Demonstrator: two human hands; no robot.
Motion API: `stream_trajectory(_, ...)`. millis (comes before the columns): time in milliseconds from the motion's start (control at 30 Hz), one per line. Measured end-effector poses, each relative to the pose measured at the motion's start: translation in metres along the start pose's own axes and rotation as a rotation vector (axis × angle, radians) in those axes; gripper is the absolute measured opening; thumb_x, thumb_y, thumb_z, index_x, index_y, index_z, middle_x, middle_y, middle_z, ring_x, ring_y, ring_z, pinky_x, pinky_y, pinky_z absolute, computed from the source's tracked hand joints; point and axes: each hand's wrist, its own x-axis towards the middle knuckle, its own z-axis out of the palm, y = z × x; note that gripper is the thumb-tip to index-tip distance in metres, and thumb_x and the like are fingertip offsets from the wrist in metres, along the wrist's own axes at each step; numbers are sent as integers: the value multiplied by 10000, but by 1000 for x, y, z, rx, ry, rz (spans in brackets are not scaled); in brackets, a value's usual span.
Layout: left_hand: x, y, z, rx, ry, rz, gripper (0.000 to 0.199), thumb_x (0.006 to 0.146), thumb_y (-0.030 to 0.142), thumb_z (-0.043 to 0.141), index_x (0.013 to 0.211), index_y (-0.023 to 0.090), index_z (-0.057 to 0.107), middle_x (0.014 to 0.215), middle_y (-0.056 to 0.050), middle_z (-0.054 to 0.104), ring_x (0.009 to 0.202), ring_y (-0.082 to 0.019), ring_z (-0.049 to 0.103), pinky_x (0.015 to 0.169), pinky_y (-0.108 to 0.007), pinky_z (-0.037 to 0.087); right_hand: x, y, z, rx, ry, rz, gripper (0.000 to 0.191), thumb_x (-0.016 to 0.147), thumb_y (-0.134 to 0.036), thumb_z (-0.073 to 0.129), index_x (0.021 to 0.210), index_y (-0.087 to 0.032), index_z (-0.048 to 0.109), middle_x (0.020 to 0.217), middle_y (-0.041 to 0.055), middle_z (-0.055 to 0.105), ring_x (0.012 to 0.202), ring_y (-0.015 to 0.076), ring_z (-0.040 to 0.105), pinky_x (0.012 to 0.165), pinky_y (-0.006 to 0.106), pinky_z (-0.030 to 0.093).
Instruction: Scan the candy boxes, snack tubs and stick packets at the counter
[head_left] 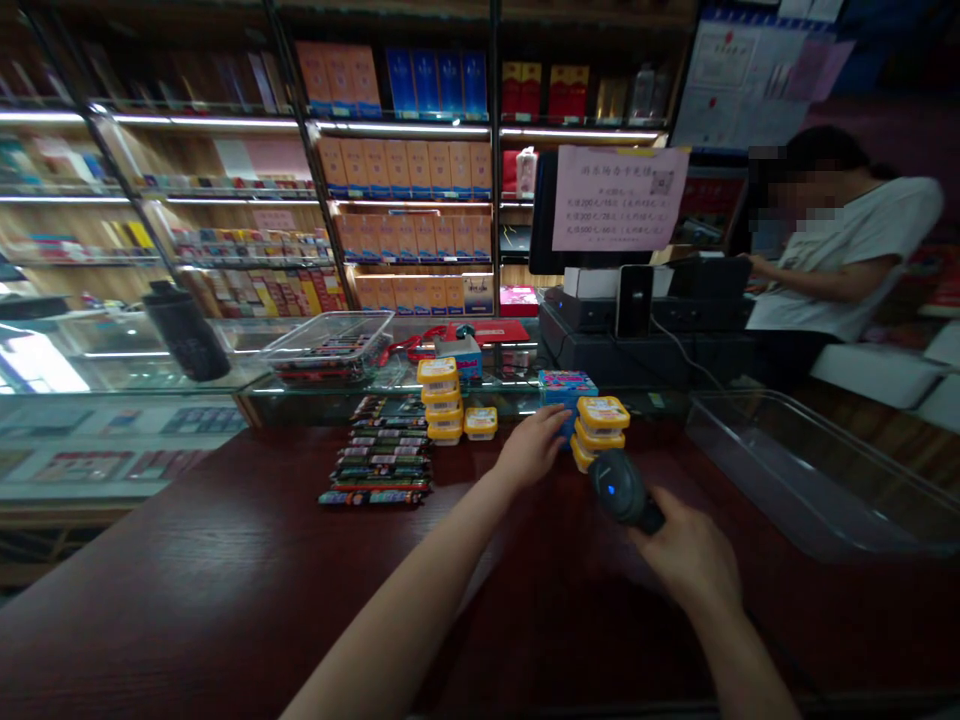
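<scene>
My right hand (694, 550) is closed around the handle of a dark barcode scanner (616, 487), with a small blue light lit on its head. The scanner's head is just in front of a stack of yellow-lidded tubs (602, 412), hiding part of the lowest ones. Beside that stack stands a small blue patterned box (568, 383). My left hand (531, 448) is at the box's front left, fingers curled against it and covering part of its face. Further left are another stack of yellow tubs (442, 402), a single yellow tub (481, 422) and a row of thin wrapped sticks (382, 465).
A clear plastic bin (810, 480) stands on the right of the dark red counter (225, 580). At the back left are a clear basket (330, 345) of packets and a dark bottle (186, 330). A monitor (544, 215) bears a pink notice. Another person (847, 240) stands at right.
</scene>
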Motion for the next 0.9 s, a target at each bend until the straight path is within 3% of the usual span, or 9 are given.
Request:
stream_trajectory(233,40,19,31,3,-28,-56,374,833,163,540,1202,202,591,1338,-88,538,1156,-215,565,1001,-347,453,-9,31,1,-32,42,27,266,787,-436,508,951,-262,625,696,52,694,640,234,650,491,270,297)
stream_trajectory(433,37,19,38,-33,68,-20,328,854,166,522,1163,210,622,1288,-76,584,1134,-201,584,999,-346,460,-15,34,-1,32,53,30,258,774,-404,518,955,-262,634,689,51,697,639,240,651,506,274,323)
stream_trajectory(533,19,17,26,-85,196,-67,315,866,144,498,1145,210,630,1243,-76,616,1111,-186,600,977,-340,484,-15,31,-4,150,31,8,265,753,-377,536,966,-260,642,752,56,719,708,250,664,554,282,382)
stream_trajectory(667,-23,4,6,-163,377,-218,302,836,103,526,1078,225,657,1153,-57,665,1066,-181,622,949,-372,509,-14,21,-3,443,-31,-71,289,706,-372,594,952,-239,666,846,49,735,773,231,670,646,291,458)
stream_trajectory(767,-57,-11,-3,-181,449,-344,275,806,94,561,1031,206,672,1078,-61,692,1001,-182,645,929,-391,517,-16,4,3,630,-117,-119,331,671,-394,637,938,-202,674,890,61,734,816,232,669,710,308,488)
stream_trajectory(900,-91,-29,0,-153,495,-445,249,796,107,578,1008,196,675,1035,-59,701,955,-172,654,901,-374,528,-21,-19,10,728,-211,-131,363,642,-380,663,949,-186,678,930,70,733,855,235,668,766,330,499)
